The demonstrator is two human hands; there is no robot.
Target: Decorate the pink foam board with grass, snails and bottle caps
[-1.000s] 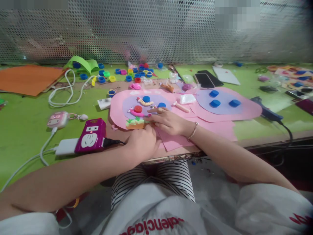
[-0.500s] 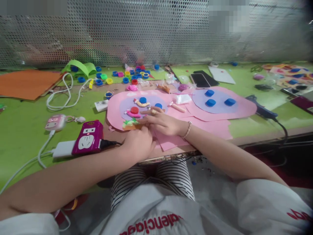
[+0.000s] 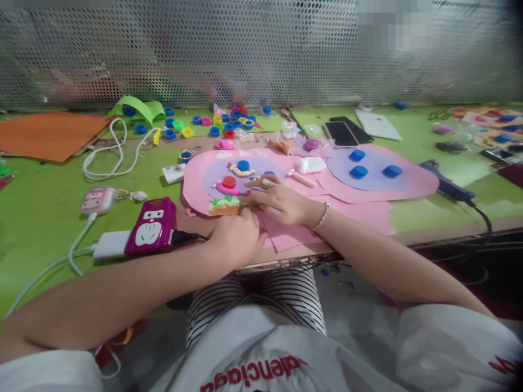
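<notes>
A pink paper shape [image 3: 194,185] with a purple centre lies before me, bearing a red cap [image 3: 229,182], a blue cap [image 3: 243,165] and small clay figures. Near its lower edge is an orange, white and green clay strip [image 3: 224,206]. My left hand [image 3: 241,238] rests at that edge beside the strip, its fingers curled and their tips hidden. My right hand [image 3: 280,201] lies over the right part of the shape, fingers spread and lightly bent. A cream clay stick [image 3: 303,179] lies just beyond it.
On the right lies a second pink shape [image 3: 417,182] with blue caps; beside it is a dark glue gun [image 3: 449,185]. A magenta power socket [image 3: 151,226] and white cable [image 3: 87,163] are at left. A phone [image 3: 341,134] and several bottle caps [image 3: 214,131] lie behind.
The whole view has shifted slightly, so the table things appear a little further right. Both hands keep nearly the same place over the pink shape, and more of the clay strip shows.
</notes>
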